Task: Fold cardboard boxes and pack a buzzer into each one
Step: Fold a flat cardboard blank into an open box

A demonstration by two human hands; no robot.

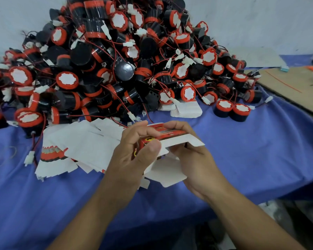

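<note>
A small red printed cardboard box (172, 133) with white inner flaps hangs in the air between both hands, just above the blue cloth. My left hand (132, 159) grips its left end, thumb pressed on the near face and fingers curled over the top. My right hand (192, 159) holds the right side from below, fingers curled over the far edge. One white flap (186, 141) sticks out to the right and another (166, 174) hangs down. A big heap of black and red buzzers (116, 56) with red wires fills the table behind.
Flat unfolded box blanks (79, 147) lie fanned out left of my hands. A small stack of white cards (186, 110) sits behind, and two upright buzzers (231, 110) stand to the right. Brown cardboard sheet (296, 83) lies at far right. Blue cloth (260, 150) covers the table.
</note>
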